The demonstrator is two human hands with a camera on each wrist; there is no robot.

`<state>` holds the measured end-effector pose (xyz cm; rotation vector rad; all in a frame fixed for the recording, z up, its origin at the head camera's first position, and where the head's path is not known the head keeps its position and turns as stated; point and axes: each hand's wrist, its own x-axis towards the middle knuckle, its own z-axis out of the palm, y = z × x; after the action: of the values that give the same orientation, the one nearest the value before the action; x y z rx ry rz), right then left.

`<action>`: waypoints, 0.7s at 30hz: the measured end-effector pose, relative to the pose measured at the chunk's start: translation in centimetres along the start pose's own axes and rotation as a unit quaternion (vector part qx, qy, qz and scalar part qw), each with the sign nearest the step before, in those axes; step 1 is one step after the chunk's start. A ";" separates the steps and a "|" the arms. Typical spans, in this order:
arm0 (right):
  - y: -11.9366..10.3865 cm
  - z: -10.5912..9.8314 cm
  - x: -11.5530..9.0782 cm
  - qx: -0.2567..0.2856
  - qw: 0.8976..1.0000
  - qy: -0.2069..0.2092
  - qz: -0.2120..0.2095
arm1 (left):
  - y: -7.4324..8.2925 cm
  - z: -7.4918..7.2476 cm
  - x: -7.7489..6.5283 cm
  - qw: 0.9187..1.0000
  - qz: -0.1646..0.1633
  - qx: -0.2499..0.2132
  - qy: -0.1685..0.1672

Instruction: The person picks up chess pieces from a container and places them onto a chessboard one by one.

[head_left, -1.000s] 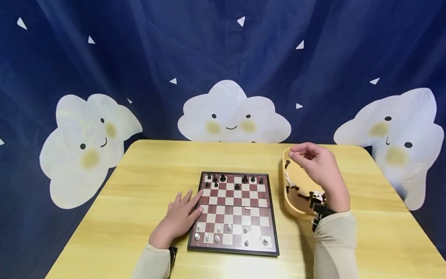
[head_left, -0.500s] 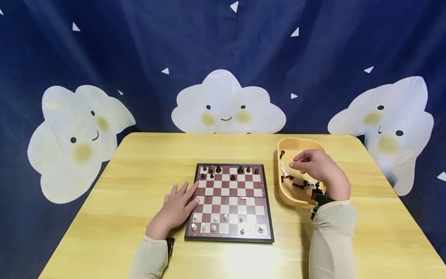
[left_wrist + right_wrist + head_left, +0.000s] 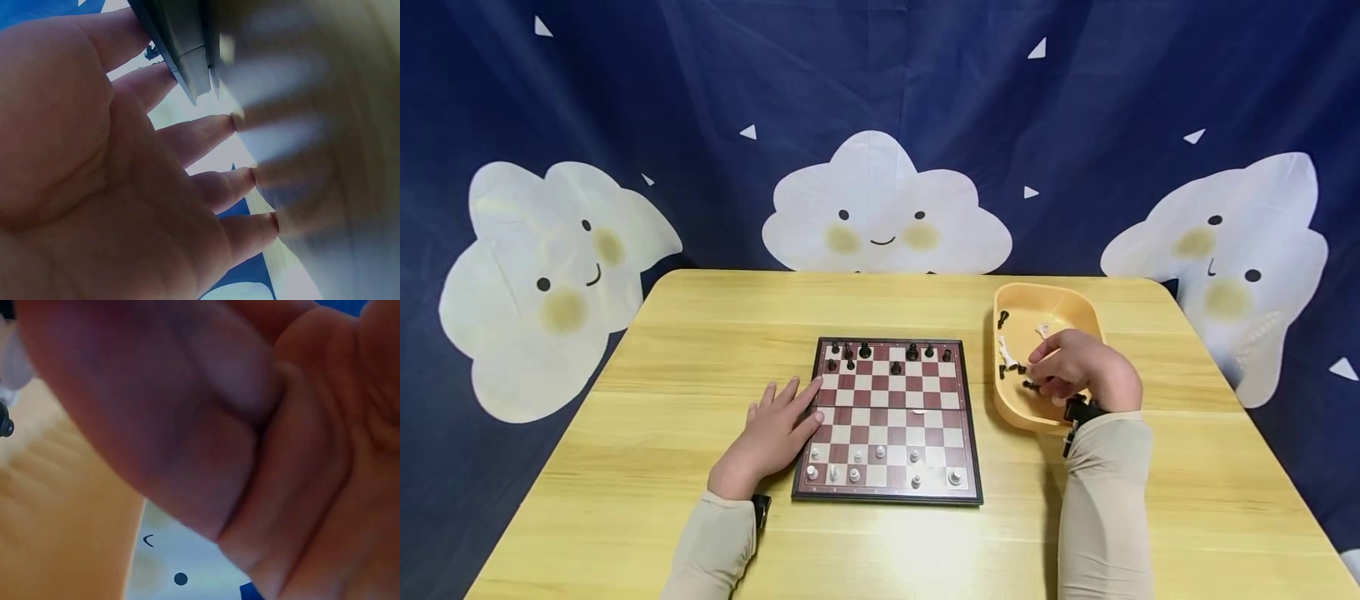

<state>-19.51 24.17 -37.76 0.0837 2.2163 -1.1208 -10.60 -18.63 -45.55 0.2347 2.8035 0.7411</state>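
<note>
In the head view my left hand [image 3: 771,433] lies with spread fingers at the left edge of the chessboard [image 3: 906,419]; its index finger and thumb overlap the border. The left wrist view shows that hand's palm [image 3: 119,162], with fingertips at the board's side and on the table. My right hand [image 3: 1078,371] reaches down into the orange tray [image 3: 1006,408], fingers bent, fingertips right at the small chess pieces. Near them lie a white chess piece [image 3: 1006,354] and a black chess piece [image 3: 1031,386]. I cannot tell whether the fingers pinch one. Bent fingers fill the right wrist view.
Several black pieces, among them a pawn [image 3: 896,367], stand on the board's far rows. White pieces such as one pawn [image 3: 917,481] stand on the near rows. The wooden table [image 3: 700,333] ends at a blue curtain [image 3: 880,75] with cloud prints.
My right hand has lowered from above the tray to the pieces in it. A white piece now shows at the tray's far part. My left hand keeps its place at the board.
</note>
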 end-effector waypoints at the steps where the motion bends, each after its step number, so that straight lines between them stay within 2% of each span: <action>1: 0.0 0.1 0.1 0.008 1.000 -0.008 0.004 | 0.0 0.0 -0.1 1.000 -0.002 0.000 0.000; 11: 0.9 0.1 1.0 -0.006 0.998 -0.064 0.001 | 0.1 0.1 0.0 1.000 -0.009 0.000 -0.002; 21: 1.0 0.0 1.4 -0.038 0.997 -0.060 -0.012 | 0.2 -0.1 0.0 1.000 -0.014 0.004 -0.003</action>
<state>-20.26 24.51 -39.24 -0.0420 2.1561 -1.0257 -10.61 -18.46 -45.40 0.1984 2.7989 0.7224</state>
